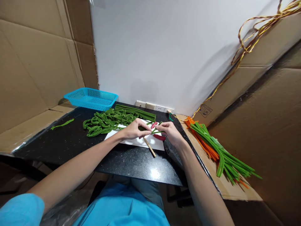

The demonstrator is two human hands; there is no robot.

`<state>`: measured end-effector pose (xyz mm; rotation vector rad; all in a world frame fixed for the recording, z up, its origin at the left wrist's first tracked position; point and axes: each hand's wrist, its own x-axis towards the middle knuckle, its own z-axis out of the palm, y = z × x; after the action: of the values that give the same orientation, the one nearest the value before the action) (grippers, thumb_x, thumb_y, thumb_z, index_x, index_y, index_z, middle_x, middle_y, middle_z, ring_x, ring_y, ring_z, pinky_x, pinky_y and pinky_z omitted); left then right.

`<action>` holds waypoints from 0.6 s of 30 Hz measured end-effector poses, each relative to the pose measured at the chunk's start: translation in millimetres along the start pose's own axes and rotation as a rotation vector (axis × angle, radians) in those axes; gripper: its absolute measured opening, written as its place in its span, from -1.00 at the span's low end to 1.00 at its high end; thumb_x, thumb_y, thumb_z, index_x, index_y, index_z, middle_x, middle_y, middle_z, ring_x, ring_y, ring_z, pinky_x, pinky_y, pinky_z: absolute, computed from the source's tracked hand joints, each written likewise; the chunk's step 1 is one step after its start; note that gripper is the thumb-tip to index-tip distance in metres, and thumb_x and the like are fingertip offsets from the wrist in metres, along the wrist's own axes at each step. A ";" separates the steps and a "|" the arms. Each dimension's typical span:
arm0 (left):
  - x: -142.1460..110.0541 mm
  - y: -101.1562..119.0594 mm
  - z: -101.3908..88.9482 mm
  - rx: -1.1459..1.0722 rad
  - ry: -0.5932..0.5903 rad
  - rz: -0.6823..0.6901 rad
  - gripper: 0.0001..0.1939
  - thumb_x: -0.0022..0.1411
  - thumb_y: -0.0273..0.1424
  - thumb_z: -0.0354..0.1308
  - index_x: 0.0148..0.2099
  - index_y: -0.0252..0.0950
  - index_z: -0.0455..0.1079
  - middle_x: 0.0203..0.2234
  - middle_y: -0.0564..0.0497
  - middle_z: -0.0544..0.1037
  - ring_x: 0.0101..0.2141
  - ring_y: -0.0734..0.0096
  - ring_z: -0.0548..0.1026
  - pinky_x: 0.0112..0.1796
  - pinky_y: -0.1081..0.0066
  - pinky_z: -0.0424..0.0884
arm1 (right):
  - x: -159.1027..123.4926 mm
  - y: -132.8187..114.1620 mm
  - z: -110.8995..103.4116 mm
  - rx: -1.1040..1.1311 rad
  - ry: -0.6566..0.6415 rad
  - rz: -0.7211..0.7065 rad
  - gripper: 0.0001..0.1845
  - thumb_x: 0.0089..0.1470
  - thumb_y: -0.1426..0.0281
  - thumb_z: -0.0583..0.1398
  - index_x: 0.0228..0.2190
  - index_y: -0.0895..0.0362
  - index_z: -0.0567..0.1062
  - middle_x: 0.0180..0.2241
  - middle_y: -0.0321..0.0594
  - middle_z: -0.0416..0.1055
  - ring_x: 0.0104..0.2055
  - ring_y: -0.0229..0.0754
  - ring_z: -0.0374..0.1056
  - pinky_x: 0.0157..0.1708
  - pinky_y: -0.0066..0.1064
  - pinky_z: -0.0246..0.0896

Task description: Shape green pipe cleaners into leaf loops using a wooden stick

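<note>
My left hand (pixel 135 128) and my right hand (pixel 169 131) meet over a white sheet (pixel 138 142) on the black table (pixel 70 141). Both hands pinch a green pipe cleaner (pixel 156 131) stretched between them, fingers closed on it. A thin wooden stick (pixel 150 147) lies on the sheet just below my hands, slanting toward me. A red object (pixel 160 137) lies under my right fingers. To the left of my hands sits a heap of bent green pipe cleaner loops (pixel 105 121).
Straight green pipe cleaners (pixel 136 112) lie at the table's back. A blue plastic basket (pixel 91 98) stands back left. A lone green piece (pixel 62 124) lies at left. Green and orange pipe cleaners (pixel 218 150) lie on cardboard at right. Wall sockets (pixel 150 106) sit behind.
</note>
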<state>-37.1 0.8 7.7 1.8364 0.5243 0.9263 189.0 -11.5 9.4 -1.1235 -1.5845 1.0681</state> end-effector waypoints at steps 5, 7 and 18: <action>5.9 -6.6 2.9 -0.431 0.254 -0.119 -0.70 -0.06 -0.30 0.52 -0.32 -0.43 0.68 -0.65 0.00 0.49 -0.61 0.52 0.34 -0.58 0.47 0.22 | 0.0 -2.0 7.8 0.113 -0.027 0.017 -0.49 -0.12 -0.01 0.44 -0.64 0.15 0.49 -0.65 -0.37 0.17 -0.60 -0.36 -0.08 -0.58 -0.40 -0.11; 9.5 -13.6 4.2 -0.471 0.359 -0.137 -0.69 -0.08 -0.29 0.53 -0.34 -0.42 0.66 -0.63 0.00 0.50 -0.59 0.54 0.35 -0.57 0.50 0.21 | 0.7 -3.1 14.5 0.124 0.035 -0.033 -0.55 -0.05 0.01 0.41 -0.56 0.15 0.56 -0.63 -0.36 0.20 -0.59 -0.35 -0.08 -0.57 -0.39 -0.14; 10.8 -23.5 5.0 -0.508 0.370 -0.240 -0.78 0.04 -0.38 0.46 -0.32 -0.45 0.61 -0.58 -0.02 0.51 -0.58 0.54 0.40 -0.51 0.47 0.28 | -3.5 -3.8 19.9 -0.099 0.306 -0.323 -0.70 0.07 0.15 0.41 -0.50 0.12 0.63 -0.51 -0.26 0.40 -0.55 -0.28 0.12 -0.55 -0.36 -0.05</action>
<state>-25.4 15.6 -10.7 1.1268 0.6482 1.1179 169.7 -18.6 7.8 -0.9980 -1.5193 0.5811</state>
